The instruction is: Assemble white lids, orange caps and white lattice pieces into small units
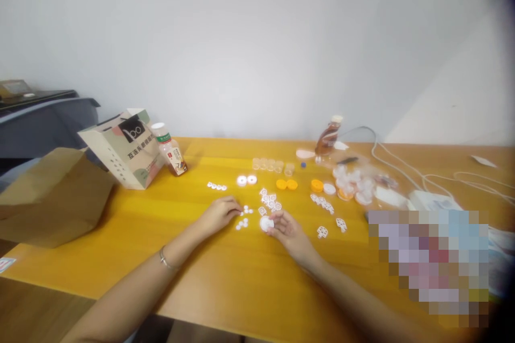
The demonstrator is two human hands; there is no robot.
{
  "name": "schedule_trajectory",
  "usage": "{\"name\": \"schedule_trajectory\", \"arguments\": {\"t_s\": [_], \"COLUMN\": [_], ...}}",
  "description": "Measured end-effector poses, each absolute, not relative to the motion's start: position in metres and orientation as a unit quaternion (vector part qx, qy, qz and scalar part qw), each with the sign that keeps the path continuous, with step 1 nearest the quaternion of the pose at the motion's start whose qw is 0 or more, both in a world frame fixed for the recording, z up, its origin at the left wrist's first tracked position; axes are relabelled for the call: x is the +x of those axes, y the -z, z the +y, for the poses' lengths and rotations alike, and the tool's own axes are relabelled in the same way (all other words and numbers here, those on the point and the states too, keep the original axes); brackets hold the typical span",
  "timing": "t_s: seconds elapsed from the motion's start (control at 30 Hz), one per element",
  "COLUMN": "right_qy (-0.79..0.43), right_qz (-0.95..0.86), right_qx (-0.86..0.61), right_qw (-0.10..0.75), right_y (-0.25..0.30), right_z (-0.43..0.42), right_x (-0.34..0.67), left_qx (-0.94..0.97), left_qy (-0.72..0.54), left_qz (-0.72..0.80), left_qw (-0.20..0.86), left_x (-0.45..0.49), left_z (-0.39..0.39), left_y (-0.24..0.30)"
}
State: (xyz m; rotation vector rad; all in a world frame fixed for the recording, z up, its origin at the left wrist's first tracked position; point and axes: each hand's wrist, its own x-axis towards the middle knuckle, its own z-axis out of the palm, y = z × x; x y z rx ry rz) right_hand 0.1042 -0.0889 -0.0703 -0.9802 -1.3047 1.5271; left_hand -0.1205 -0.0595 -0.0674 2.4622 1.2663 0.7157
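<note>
My left hand is closed in a pinch, its fingertips at a small white disc on the table. Several more small white discs lie in loose groups beside those fingertips. Between the thumb and fingers of my right hand is a round white cap-like piece, held just above or on the tabletop; I cannot tell which. Right beyond it lies a cluster of white openwork plastic pieces. More such pieces sit in a row to the right, with two single ones nearer me.
Clear little cups stand in a row behind two white rings and orange lids. A drink bottle and paper bag stand left. On the right are another bottle, a plastic heap and cables.
</note>
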Motion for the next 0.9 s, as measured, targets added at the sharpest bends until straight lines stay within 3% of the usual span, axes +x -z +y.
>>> {"name": "schedule_trajectory", "arguments": {"t_s": [0.37, 0.67, 0.9], "right_qy": [-0.62, -0.602, -0.62], "right_qz": [-0.531, -0.553, -0.546], "right_qx": [-0.394, -0.404, -0.392], "right_qw": [0.423, 0.412, 0.404], "right_y": [0.07, 0.068, 0.067], "right_z": [-0.088, -0.089, -0.091], "right_x": [0.106, 0.105, 0.105], "left_qx": [0.868, 0.927, 0.908], "left_qy": [-0.2, -0.103, -0.275], "left_qz": [0.425, 0.361, 0.313], "left_qw": [0.16, 0.004, 0.029], "left_x": [-0.124, -0.131, -0.104], "left_z": [-0.057, -0.054, -0.071], "left_y": [0.058, 0.056, 0.054]}}
